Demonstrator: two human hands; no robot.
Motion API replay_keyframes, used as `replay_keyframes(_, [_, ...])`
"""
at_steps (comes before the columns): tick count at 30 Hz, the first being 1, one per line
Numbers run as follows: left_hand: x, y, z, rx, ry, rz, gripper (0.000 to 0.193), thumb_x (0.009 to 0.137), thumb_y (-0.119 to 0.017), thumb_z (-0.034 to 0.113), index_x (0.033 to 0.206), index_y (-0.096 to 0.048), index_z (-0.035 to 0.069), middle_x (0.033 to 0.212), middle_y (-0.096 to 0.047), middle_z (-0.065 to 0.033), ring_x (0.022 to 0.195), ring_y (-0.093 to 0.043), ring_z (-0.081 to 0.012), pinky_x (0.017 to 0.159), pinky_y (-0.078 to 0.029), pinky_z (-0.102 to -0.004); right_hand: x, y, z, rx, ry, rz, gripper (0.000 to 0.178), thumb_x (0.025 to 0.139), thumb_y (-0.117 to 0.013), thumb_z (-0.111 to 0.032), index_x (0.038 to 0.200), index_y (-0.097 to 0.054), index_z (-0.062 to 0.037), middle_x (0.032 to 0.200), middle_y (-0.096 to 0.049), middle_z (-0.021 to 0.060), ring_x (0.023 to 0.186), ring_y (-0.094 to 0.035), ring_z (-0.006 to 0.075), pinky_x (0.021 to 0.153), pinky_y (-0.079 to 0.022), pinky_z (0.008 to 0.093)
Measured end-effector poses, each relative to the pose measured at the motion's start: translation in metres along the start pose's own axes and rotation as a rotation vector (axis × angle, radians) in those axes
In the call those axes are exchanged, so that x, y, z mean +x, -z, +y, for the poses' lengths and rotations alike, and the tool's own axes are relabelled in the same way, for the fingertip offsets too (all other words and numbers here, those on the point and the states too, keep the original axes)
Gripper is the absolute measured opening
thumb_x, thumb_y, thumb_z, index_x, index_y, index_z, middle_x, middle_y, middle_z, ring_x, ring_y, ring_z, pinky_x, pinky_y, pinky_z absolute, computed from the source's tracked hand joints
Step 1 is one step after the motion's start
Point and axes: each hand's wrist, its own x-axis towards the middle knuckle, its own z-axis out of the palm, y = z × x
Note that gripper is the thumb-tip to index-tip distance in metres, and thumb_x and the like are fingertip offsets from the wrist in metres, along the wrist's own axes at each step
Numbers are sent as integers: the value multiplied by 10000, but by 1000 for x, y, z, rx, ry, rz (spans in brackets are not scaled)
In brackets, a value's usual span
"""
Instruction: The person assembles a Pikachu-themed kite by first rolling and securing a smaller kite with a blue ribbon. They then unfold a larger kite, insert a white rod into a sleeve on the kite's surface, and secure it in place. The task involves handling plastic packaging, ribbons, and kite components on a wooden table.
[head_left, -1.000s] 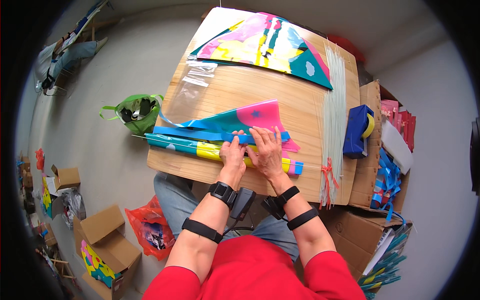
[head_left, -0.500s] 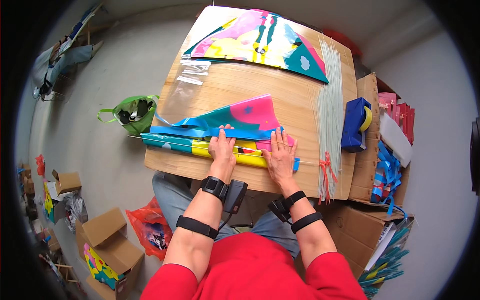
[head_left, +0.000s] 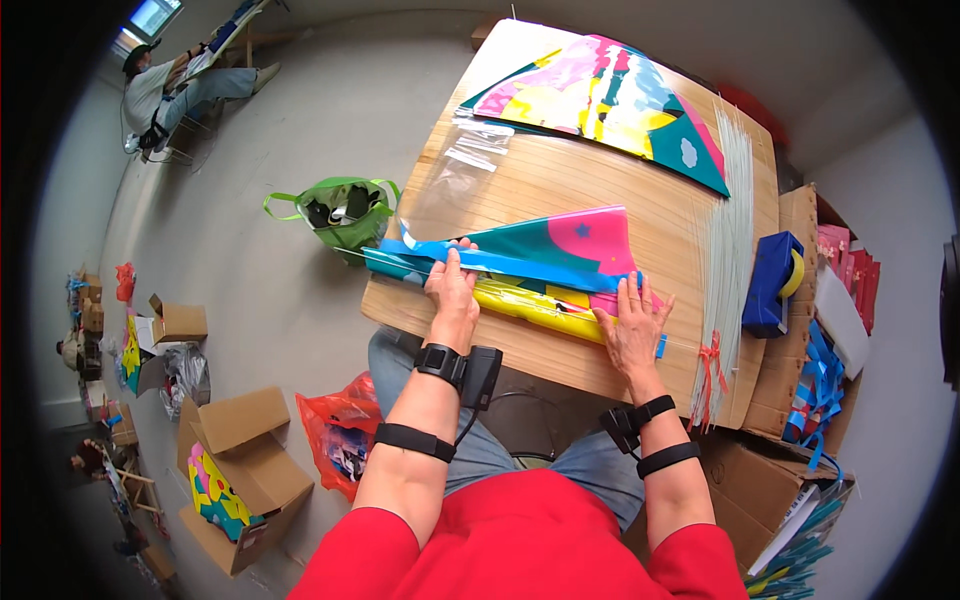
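Observation:
A printed plastic sheet in teal, pink and yellow lies on the wooden table, its near side rolled into a long tube (head_left: 545, 311) and a flat pointed flap (head_left: 590, 238) spread beyond it. A blue strip (head_left: 540, 266) runs lengthwise along the tube, its left end loose and bent. My left hand (head_left: 453, 295) is closed on the strip and the tube's edge toward the left end, fingers bunched. Near the right end, my right hand (head_left: 633, 325) lies with fingers apart, pressing on the sheet. A thin rod shows along the tube's left end.
Printed sheets (head_left: 600, 95) are stacked at the table's far side. A bundle of thin white rods (head_left: 728, 240) and a blue tape dispenser (head_left: 770, 285) are on the right. A green bag (head_left: 345, 215) stands at left. Cardboard boxes (head_left: 245, 445) and a red plastic bag (head_left: 340, 425) sit nearby.
My left hand has slid left along the strip and its fingers have drawn in. My right hand remains near the right end. The whole view has shifted, bringing a seated person into sight.

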Motion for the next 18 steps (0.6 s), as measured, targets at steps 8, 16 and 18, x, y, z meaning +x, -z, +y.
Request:
replay_keyframes(8, [-4, 2, -14, 453, -361, -62, 220, 1003, -545, 107, 1102, -623, -73, 1077, -703, -130, 939, -666, -160, 850, -531, -273, 13, 44, -23, 48, 165, 357, 550, 884, -675, -342, 1311, -551, -17, 1408, -514, 165, 1338, -447, 307, 1136, -262, 545])
replay_keyframes(16, [-27, -10, -11, 1027, -808, -9, 238, 963, -605, 200, 842, -674, 7, 719, -635, -212, 589, -612, -316, 567, -462, -380, 85, 53, -157, 943, -7, -136, 567, 763, -757, -198, 1247, -571, 31, 1074, -668, 186, 898, -668, 278, 786, -542, 375])
replay_keyframes(18, [-30, -12, -14, 993, -869, -35, 211, 938, -603, 169, 818, -643, 1, 737, -632, -225, 645, -639, -369, 566, -475, -420, 101, 44, -173, 863, -133, -188, 740, 699, -781, -207, 1329, -500, 60, 1091, -662, 189, 914, -665, 277, 808, -540, 364])
